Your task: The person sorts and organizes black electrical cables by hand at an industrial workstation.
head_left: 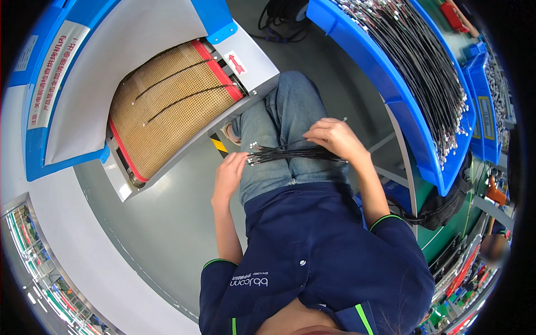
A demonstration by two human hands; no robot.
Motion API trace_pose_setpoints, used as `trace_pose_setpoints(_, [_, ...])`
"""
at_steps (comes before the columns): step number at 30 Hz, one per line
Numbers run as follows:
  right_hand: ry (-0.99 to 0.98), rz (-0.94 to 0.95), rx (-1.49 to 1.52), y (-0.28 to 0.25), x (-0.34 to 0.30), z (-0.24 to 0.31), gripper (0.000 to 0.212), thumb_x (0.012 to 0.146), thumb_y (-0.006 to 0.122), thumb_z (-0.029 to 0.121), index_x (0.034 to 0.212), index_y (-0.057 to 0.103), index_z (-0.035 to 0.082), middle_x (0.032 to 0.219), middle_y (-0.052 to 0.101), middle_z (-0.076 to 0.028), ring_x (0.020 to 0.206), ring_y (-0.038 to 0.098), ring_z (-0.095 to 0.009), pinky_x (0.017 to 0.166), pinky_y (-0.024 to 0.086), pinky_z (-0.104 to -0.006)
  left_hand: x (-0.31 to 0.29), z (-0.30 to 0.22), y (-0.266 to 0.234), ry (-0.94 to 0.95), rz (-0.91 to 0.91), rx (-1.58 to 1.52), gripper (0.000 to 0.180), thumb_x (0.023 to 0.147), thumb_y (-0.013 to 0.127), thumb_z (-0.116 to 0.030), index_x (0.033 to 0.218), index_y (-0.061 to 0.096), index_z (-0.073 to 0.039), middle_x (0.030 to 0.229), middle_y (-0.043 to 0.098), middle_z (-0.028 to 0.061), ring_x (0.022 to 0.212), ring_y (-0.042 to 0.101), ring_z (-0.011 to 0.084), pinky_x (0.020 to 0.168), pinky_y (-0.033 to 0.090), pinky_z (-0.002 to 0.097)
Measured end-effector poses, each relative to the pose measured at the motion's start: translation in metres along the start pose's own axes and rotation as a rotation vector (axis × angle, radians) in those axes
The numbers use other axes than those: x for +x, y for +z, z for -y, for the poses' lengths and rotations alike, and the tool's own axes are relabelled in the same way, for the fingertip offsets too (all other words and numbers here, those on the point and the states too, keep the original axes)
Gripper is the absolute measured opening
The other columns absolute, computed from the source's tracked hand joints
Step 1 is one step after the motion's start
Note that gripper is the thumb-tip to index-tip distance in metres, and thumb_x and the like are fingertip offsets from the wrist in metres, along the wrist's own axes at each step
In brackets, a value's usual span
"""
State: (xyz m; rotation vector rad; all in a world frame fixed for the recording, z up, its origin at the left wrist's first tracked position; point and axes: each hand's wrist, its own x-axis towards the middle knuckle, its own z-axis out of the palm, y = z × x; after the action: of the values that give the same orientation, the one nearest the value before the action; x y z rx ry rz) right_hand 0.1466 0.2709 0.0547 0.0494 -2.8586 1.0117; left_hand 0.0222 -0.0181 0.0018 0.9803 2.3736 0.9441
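Note:
A bundle of thin black cables [296, 154] with white connectors at the ends lies across my lap. At its left end, my left hand [228, 174] has its fingertips pinched together on a cable end. Over the other end is my right hand [338, 139], its fingers bent and pressed together on a single black cable above the bundle. A small pale tip of that cable sticks out past the right knuckles. Two more black cables [187, 101] rest apart on the tan mesh conveyor belt [162, 117] at the upper left.
The belt runs out of a blue and white machine housing [137, 28], with a red arrow label [235, 62] on its frame. To my right, a long blue bin [385, 92] holds many black cables. Smaller blue bins [484, 111] stand beyond it. A black bag [446, 206] hangs below.

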Motion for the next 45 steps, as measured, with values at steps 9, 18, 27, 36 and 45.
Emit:
trace_pose_setpoints(9, [-0.171,-0.043,0.119,0.036,0.027,0.029,0.011,0.078,0.068,0.015,0.085,0.066,0.007,0.078,0.061,-0.006,0.073,0.062,-0.025,0.065,0.050,-0.0365,0.025,-0.056,0.009,0.206,-0.060,-0.216,0.015,0.085,0.066,-0.011,0.098,0.065,-0.004,0.085,0.062,0.0108,0.075,0.060,0.0272,0.066,0.048,0.0349])
trace_pose_setpoints(18, [-0.228,-0.118,0.182,0.043,0.027,0.031,0.018,0.075,0.067,0.009,0.092,0.070,0.006,0.083,0.064,-0.005,0.075,0.062,-0.022,0.064,0.051,-0.0331,0.020,-0.063,-0.003,0.024,-0.076,-0.240,0.013,0.081,0.071,-0.011,0.091,0.072,-0.003,0.074,0.066,0.0080,0.067,0.063,0.0151,0.059,0.047,0.0255])
trace_pose_setpoints(27, [-0.309,-0.051,0.103,0.046,0.030,0.031,0.020,0.070,0.068,0.006,0.090,0.070,0.005,0.085,0.067,-0.003,0.073,0.062,-0.020,0.064,0.052,-0.0307,0.025,-0.059,0.000,0.238,-0.094,-0.107,0.015,0.077,0.073,-0.013,0.088,0.070,-0.002,0.077,0.067,0.0091,0.067,0.062,0.0224,0.061,0.050,0.0311])
trace_pose_setpoints(36, [-0.008,0.055,0.528,0.043,0.020,0.031,0.011,0.076,0.071,0.006,0.086,0.070,0.003,0.085,0.068,-0.008,0.075,0.065,-0.024,0.067,0.052,-0.0321,0.025,-0.052,-0.005,0.480,-0.071,-0.040,0.016,0.074,0.074,-0.013,0.085,0.068,-0.003,0.078,0.067,0.0060,0.068,0.063,0.0190,0.060,0.051,0.0297])
trace_pose_setpoints(45, [-0.045,-0.002,0.475,0.043,0.023,0.036,0.012,0.078,0.071,0.005,0.089,0.071,0.002,0.086,0.068,-0.010,0.076,0.067,-0.023,0.066,0.053,-0.0309,0.028,-0.057,-0.007,0.573,-0.193,0.119,0.018,0.071,0.076,-0.009,0.085,0.067,-0.003,0.078,0.067,0.0041,0.070,0.064,0.0182,0.060,0.052,0.0299])
